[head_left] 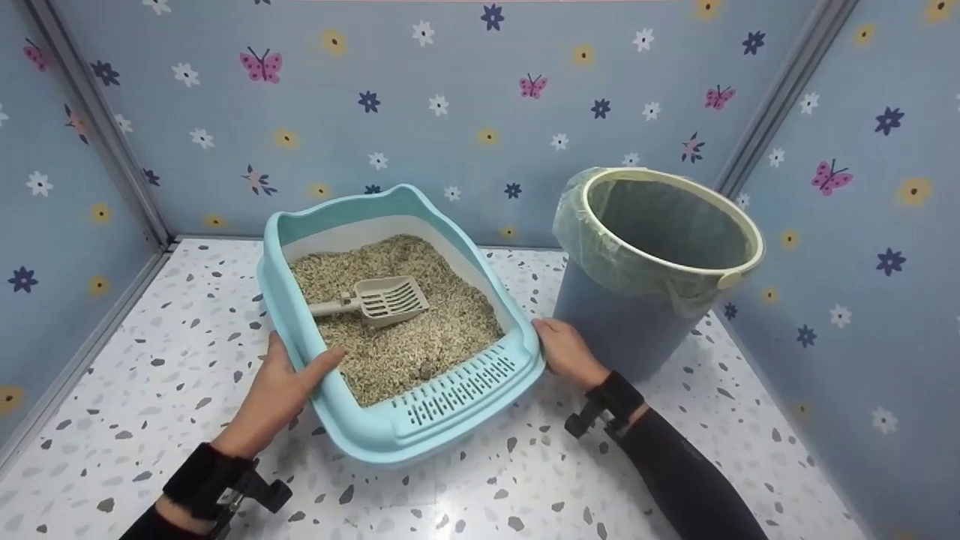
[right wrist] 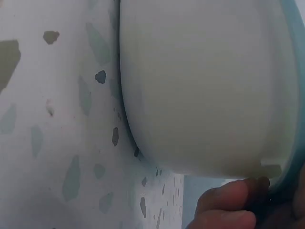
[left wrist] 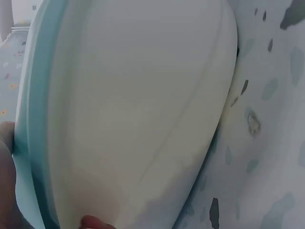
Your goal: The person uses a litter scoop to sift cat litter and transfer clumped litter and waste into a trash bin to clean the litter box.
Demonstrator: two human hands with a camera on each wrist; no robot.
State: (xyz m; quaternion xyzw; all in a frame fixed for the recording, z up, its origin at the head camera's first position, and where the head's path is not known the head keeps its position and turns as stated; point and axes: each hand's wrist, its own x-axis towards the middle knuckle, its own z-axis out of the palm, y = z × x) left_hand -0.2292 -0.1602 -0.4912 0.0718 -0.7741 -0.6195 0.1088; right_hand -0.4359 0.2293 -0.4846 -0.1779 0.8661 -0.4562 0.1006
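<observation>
A light-blue litter box point(head_left: 367, 431) with a white lower tub sits at an angle on the speckled floor. Sandy-coloured litter point(head_left: 457, 322) covers its inside. On the litter lies a beige slotted litter scoop point(head_left: 370, 291), its handle toward the left wall of the box. My left hand point(head_left: 270, 394) grips the left rim, thumb over the edge. At the right front corner, my right hand point(head_left: 568, 352) holds the rim. Both wrist views show the pale outer side of the tub point(left wrist: 133, 95) close up, with fingertips point(right wrist: 224, 198) under the rim in the right wrist view.
Right of the box stands a blue-grey trash bin point(head_left: 622, 315) with a cream ring and a translucent liner point(head_left: 600, 247). Flowered light-blue panels point(head_left: 450, 75) enclose the back and both sides of the floor point(head_left: 480, 495).
</observation>
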